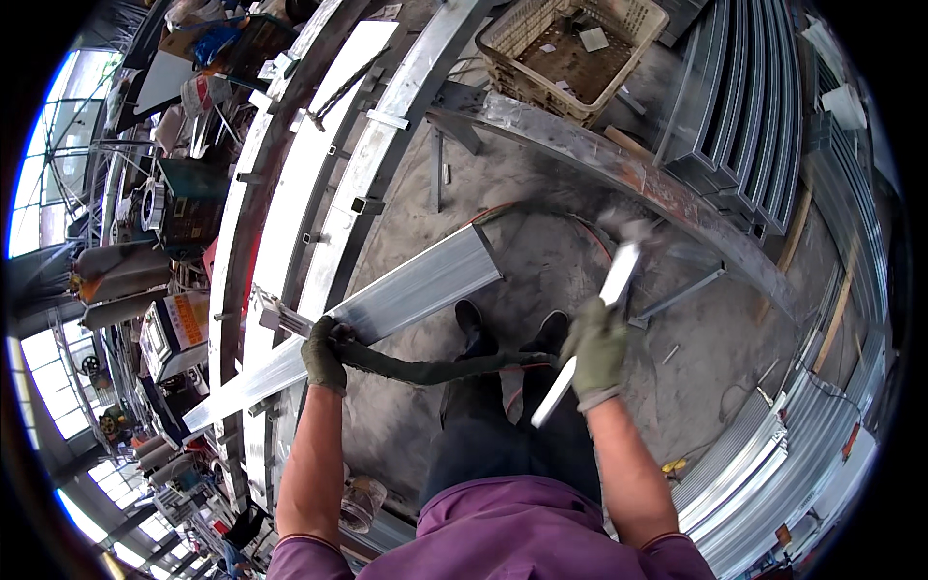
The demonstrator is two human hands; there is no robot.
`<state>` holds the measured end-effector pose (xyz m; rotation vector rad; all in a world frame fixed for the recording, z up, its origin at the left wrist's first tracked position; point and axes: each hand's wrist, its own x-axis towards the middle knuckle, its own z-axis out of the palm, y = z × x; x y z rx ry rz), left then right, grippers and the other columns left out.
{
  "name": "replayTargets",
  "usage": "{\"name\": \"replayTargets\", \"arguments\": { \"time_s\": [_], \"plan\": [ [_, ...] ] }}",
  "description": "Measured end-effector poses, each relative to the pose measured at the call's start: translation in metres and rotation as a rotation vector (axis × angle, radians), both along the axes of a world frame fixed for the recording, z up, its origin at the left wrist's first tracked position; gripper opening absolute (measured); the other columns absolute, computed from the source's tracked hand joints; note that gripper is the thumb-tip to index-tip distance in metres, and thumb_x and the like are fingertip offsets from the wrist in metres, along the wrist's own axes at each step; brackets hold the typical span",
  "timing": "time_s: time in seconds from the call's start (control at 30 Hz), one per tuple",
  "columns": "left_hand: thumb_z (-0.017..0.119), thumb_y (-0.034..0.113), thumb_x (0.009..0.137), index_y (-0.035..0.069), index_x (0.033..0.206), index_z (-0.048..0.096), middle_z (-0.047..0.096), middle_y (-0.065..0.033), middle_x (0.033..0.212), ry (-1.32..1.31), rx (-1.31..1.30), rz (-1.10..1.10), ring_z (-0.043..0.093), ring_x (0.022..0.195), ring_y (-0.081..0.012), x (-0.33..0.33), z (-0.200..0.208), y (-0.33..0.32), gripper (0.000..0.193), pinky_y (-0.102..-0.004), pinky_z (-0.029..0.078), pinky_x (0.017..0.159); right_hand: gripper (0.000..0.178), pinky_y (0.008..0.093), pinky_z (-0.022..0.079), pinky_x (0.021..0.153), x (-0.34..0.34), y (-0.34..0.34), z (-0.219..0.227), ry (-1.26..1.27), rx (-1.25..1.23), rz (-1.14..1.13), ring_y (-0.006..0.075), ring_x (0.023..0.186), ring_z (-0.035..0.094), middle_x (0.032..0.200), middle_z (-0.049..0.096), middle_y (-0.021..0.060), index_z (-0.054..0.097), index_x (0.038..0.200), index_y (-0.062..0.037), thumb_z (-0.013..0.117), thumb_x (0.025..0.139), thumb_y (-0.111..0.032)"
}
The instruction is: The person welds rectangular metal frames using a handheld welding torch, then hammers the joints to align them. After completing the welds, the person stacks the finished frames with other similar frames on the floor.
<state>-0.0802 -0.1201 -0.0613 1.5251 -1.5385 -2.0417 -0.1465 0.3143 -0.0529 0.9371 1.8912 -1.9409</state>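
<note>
Gripping a hammer-like tool with a pale, narrow handle (620, 274), the olive-gloved right hand (593, 353) is closed around the handle, fingers blurred; the tool's far end is smeared too, so its shape is uncertain; the olive-gloved left hand (324, 356) is curled shut at the end of a thick cable in a dark green cloth sleeve (416, 372), beside a grey clamp-like metal piece (278, 314), though how its fingers wrap is partly hidden; a broad, flat, silver metal profile (425, 285) lies aslant across the long pale metal beams (319, 193), just behind that hand; an orange-and-white label (189, 317) marks a boxy machine (160, 340) at left, its print too small to read; the profile's cut right end juts past the beams over grey concrete floor (541, 256); that floor opens between the beams, a rust-patched grey steel beam (580, 150) ahead and stacked silver profiles (739, 106) at right; the sleeved cable crosses in front of the person's legs.
</note>
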Motion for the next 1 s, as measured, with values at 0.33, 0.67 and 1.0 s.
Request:
{"name": "replayTargets", "arguments": {
  "time_s": [0.33,0.67,1.0],
  "plan": [
    [0.074,0.029,0.096,0.009,0.099,0.068,0.074,-0.0112,0.085,-0.004,-0.020,-0.040,0.070,0.074,-0.0252,0.010,-0.004,-0.007,0.021,-0.0395,0.058,0.073,0.042,0.0281,0.038,0.037,-0.028,0.019,0.038,0.006,-0.133,-0.088,0.0101,0.040,0.048,0.059,0.051,-0.0023,0.060,0.089,-0.0098,0.060,0.111,-0.045],
    [0.074,0.028,0.096,0.007,0.097,0.068,0.074,-0.0110,0.084,-0.026,-0.009,-0.038,0.070,0.074,-0.0244,0.012,-0.009,-0.010,0.022,-0.0387,0.058,0.073,0.037,0.0328,0.040,0.037,0.013,0.000,0.009,-0.250,-0.108,0.181,0.0145,0.041,0.053,0.057,0.052,0.0008,0.062,0.091,-0.0071,0.067,0.108,-0.039],
    [0.074,0.028,0.096,0.007,0.101,0.068,0.073,-0.0106,0.084,-0.017,0.003,-0.080,0.069,0.073,-0.0247,0.009,-0.009,-0.012,0.022,-0.0401,0.058,0.071,0.042,0.0349,0.045,0.041,0.027,-0.010,-0.001,-0.237,0.052,0.367,0.0167,0.043,0.057,0.061,0.057,0.0034,0.061,0.089,-0.0038,0.070,0.105,-0.041]
  ]
}}
